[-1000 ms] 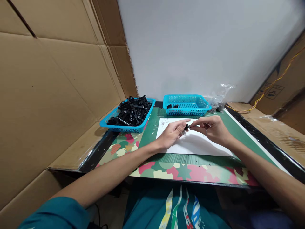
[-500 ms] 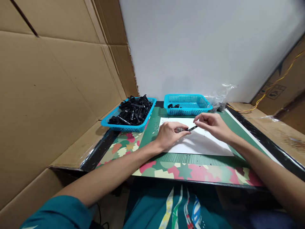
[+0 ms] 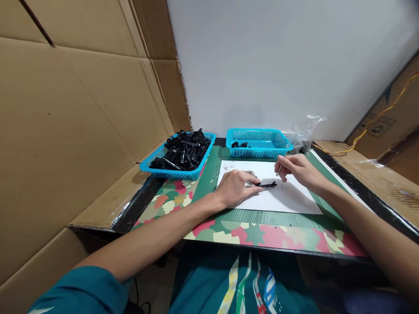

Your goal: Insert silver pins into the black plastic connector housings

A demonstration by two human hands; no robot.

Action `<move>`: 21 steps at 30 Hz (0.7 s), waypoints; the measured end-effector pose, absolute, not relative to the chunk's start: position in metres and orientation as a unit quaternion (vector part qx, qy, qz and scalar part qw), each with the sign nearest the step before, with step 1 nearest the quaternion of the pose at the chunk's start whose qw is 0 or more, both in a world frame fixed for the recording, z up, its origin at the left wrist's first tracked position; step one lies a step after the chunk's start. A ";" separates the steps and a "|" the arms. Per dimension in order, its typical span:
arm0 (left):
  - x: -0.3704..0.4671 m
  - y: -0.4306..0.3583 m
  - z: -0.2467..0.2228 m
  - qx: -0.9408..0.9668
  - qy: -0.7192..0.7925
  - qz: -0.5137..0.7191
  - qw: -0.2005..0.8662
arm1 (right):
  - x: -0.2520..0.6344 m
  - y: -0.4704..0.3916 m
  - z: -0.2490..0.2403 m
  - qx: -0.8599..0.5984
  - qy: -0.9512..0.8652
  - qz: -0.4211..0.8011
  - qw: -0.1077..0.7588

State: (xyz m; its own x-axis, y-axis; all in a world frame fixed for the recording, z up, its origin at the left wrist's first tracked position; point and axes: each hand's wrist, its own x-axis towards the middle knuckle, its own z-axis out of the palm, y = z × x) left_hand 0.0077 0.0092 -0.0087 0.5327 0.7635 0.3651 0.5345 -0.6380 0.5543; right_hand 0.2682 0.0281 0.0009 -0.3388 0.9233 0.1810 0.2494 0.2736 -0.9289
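Between the thumb and fingers of my left hand (image 3: 235, 187) is one end of a slim black plastic part (image 3: 269, 185), held low over a white sheet (image 3: 288, 203). My right hand (image 3: 296, 169), to the right of the part and apart from it, is closed in a pinch on a small, thin metal piece (image 3: 278, 172); its exact kind is too small to tell. Just behind my left fingers lies a heap of tiny metal pieces (image 3: 251, 173), partly covered by that hand. More tiny pieces (image 3: 229, 165) are scattered at the sheet's far left corner.
A blue basket (image 3: 173, 174) heaped with black plastic parts (image 3: 185, 150) stands at the left. Behind the sheet, another blue basket (image 3: 262, 152) holds a few black parts. Clear plastic bags (image 3: 303, 137) sit beside it. Cardboard (image 3: 98, 109) walls the left side.
The black part has been lowered toward the sheet and lies more level. My right hand has drawn off to the right from its tip and now shows a small metal piece in its pinch.
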 end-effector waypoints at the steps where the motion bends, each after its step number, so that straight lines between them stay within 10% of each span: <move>1: 0.008 0.009 -0.009 0.856 0.378 0.298 0.189 | 0.266 0.027 0.000 -0.418 -0.669 0.476 0.389; 6: 0.007 0.007 -0.009 0.855 0.377 0.294 0.201 | 0.254 0.021 -0.004 -0.378 -0.618 0.569 0.389; 21: 0.011 0.007 -0.014 0.862 0.374 0.295 0.170 | 0.236 0.001 0.007 -0.395 -0.820 0.274 0.309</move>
State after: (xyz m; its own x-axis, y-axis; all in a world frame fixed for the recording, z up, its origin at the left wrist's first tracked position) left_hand 0.0109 0.0073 -0.0141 0.5455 0.7462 0.3815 0.5451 -0.6617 0.5148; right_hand 0.2356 0.0006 0.0071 -0.4961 0.8181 0.2908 0.4785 0.5371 -0.6947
